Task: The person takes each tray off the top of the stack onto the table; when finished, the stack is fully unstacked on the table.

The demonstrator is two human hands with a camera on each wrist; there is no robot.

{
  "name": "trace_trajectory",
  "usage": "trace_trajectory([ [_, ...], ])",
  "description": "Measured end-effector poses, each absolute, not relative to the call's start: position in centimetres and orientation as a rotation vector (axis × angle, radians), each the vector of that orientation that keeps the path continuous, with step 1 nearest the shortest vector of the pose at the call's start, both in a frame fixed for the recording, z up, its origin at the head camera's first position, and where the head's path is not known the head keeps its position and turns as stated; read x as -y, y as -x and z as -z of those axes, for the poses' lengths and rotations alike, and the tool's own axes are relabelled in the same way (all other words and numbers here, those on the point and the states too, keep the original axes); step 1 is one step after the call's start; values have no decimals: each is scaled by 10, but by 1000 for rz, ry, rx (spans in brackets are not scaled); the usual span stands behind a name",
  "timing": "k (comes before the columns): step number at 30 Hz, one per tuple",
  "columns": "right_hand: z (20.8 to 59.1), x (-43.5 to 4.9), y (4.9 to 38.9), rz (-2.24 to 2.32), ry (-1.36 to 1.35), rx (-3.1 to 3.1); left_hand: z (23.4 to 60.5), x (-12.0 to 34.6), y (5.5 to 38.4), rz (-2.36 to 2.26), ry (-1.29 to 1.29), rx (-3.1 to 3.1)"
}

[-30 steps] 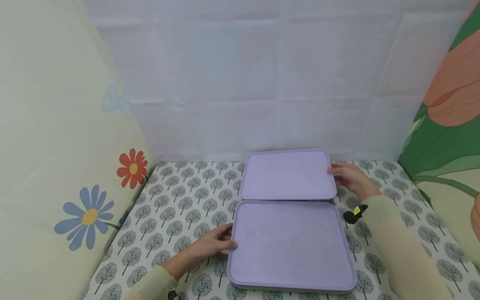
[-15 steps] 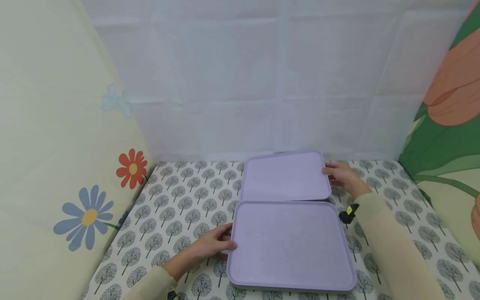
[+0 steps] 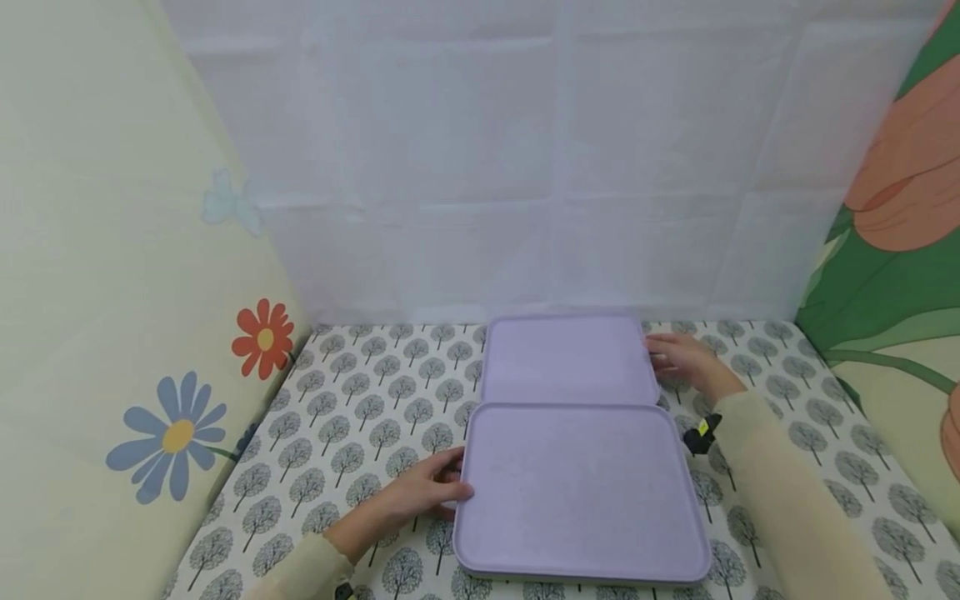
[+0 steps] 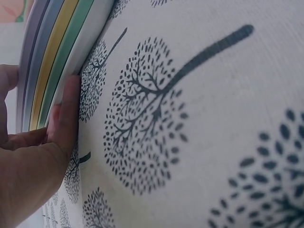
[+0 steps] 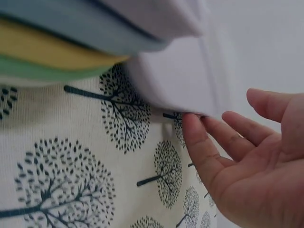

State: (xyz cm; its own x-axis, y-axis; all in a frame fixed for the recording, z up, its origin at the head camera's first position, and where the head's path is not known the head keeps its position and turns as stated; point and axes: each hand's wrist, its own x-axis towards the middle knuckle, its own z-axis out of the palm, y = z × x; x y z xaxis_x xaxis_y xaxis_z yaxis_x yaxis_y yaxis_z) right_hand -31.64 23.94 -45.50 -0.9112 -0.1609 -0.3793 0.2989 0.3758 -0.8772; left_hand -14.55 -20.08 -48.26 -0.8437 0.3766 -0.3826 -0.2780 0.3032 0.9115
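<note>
A stack of trays lies at the front of the table, its top purple tray (image 3: 581, 492) facing up. In the left wrist view the stack's edges (image 4: 52, 61) run purple, blue, yellow, green and white. My left hand (image 3: 423, 490) grips the stack's left side, thumb at the top rim and fingers against the lower edges. Behind the stack lies a single purple tray (image 3: 566, 358), its near edge right at the stack's far edge. At that tray's right side is my right hand (image 3: 686, 360); in the right wrist view its fingertips (image 5: 192, 121) are at the tray's edge, thumb apart.
A white cloth printed with trees (image 3: 352, 408) covers the table. Behind the far tray hangs a white sheet (image 3: 480, 167). Flower-printed hangings stand at the left (image 3: 112, 292) and right (image 3: 892, 275).
The far tray has moved slightly left and its raised far edge has come down. My right hand has moved a little left, and its thumb has let go. The left hand and the stack have stayed still.
</note>
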Motion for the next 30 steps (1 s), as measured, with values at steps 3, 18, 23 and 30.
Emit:
trace_trajectory([
  [3,454,-245,310,1574,-111,-2236,482,200,145,-1577,-80,-2034],
  [18,450,-255,280,1481,-71,-2324,478,194,146,-1540,14,-2111],
  [23,454,-253,263,1439,-117,-2363,476,192,145,-1531,12,-2144],
  [30,452,-254,230,1456,-2,-2373,473,187,146,-1454,20,-2248],
])
